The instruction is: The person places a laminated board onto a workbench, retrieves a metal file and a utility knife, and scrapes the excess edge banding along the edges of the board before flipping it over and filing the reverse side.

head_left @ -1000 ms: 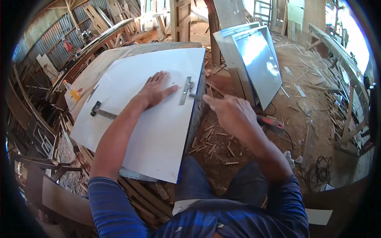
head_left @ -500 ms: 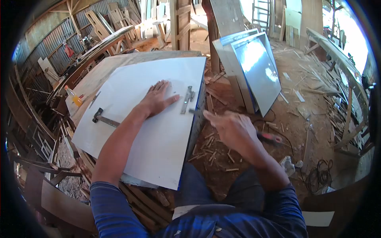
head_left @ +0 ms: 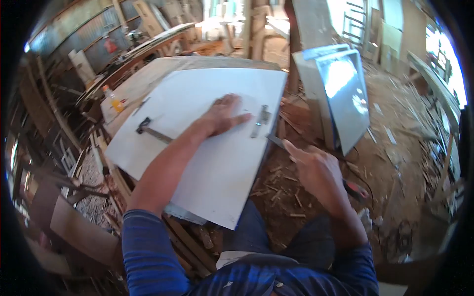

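Note:
A large white panel point(head_left: 212, 182) lies on the workbench. My left hand point(head_left: 223, 116) rests flat on it, fingers stretched out, just left of a metal slide bolt point(head_left: 261, 121). Near the panel's right edge my right hand point(head_left: 318, 170) is closed round what looks like a chisel point(head_left: 355, 190). Its red-and-black handle shows behind the hand, and its flat metal blade points at the edge just below the bolt. Whether the blade touches the panel I cannot tell. A hammer point(head_left: 143, 125) lies on the panel, its handle partly hidden by my left forearm.
White panels point(head_left: 340, 93) lean upright beyond the bench on the right. A bottle of orange liquid point(head_left: 114, 100) stands on the bench's far left. Wood scraps point(head_left: 286, 182) litter the floor, and a coiled black cable point(head_left: 404, 237) lies at the lower right.
The view has shifted, so the bench and panel appear further right. My left hand stays flat on the panel. The chisel's blade sits slightly lower relative to the slide bolt.

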Action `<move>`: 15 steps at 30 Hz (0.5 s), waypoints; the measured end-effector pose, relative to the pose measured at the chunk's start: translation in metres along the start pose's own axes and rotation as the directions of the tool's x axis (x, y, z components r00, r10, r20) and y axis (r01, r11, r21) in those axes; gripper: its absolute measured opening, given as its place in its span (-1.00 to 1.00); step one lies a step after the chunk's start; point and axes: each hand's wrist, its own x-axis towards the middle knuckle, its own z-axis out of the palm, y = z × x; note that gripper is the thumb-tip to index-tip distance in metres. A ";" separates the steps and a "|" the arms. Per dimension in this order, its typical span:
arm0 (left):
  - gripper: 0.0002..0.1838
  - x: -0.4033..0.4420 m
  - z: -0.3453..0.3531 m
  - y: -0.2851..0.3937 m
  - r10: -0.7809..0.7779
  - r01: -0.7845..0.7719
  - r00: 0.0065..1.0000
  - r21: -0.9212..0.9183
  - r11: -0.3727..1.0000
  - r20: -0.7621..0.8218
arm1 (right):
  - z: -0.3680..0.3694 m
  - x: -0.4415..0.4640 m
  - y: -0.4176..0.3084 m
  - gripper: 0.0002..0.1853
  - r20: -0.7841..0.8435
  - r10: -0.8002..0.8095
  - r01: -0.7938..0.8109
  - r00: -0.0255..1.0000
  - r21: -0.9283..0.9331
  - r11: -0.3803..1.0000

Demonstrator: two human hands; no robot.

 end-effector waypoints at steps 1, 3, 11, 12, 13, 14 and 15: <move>0.12 -0.003 -0.005 0.006 -0.010 0.010 1.000 -0.011 1.000 0.011 | -0.005 0.000 -0.005 -0.49 0.036 0.032 -0.033 0.999 0.004 0.999; 0.13 -0.008 -0.009 0.010 -0.025 0.025 1.000 -0.007 1.000 0.005 | 0.007 0.009 -0.002 -0.52 -0.036 0.004 -0.002 0.999 0.043 0.999; 0.14 -0.004 -0.001 0.006 -0.029 0.029 1.000 0.009 1.000 0.012 | 0.012 0.009 0.005 -0.55 -0.033 -0.020 0.022 0.999 0.048 0.999; 0.14 -0.005 0.001 0.007 -0.043 0.043 0.999 0.008 0.999 0.019 | 0.018 0.015 0.011 -0.55 -0.083 -0.029 0.031 0.996 0.029 0.999; 0.14 -0.007 -0.002 0.008 -0.044 0.044 0.999 0.006 0.999 0.026 | 0.018 0.012 0.013 -0.54 -0.061 -0.012 0.013 0.998 0.023 1.000; 0.14 -0.006 -0.005 0.011 -0.040 0.040 0.999 0.004 0.999 0.030 | 0.018 0.009 0.010 -0.54 -0.044 0.008 -0.007 0.999 0.015 1.000; 0.13 -0.009 -0.009 0.018 -0.053 0.053 0.998 -0.008 0.999 0.026 | 0.016 0.011 0.007 -0.54 -0.038 0.016 -0.016 0.999 0.006 1.000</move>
